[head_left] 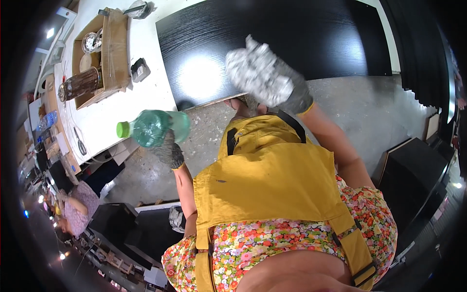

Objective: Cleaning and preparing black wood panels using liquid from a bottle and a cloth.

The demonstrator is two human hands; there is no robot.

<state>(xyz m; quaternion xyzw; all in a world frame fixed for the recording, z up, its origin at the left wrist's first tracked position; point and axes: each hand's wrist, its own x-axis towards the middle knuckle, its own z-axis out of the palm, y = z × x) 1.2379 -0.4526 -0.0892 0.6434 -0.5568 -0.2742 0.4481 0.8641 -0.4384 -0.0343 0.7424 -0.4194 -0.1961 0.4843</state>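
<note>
Gloved in dark grey, my left hand [168, 151] grips a green plastic bottle [152, 127], which lies on its side in the air with its lime-green cap pointing left. My right hand [294, 90], in a similar glove, is closed on a crumpled grey-and-white rag [258, 73]. The rag hangs over the near part of a black wood-grain panel [272, 29]; I cannot tell whether it touches the surface. Bright light reflects off the panel, which lies on a white table [141, 102]. My right fingers are mostly hidden behind the rag.
A cardboard box [116, 48] with metal tins and a brown roll stands at the left. Beside it lies a small grey-black block [140, 70]. Pliers [79, 141] rest near the table's left edge. Another person [80, 204] is at the lower left. Black panels [413, 170] stand at right.
</note>
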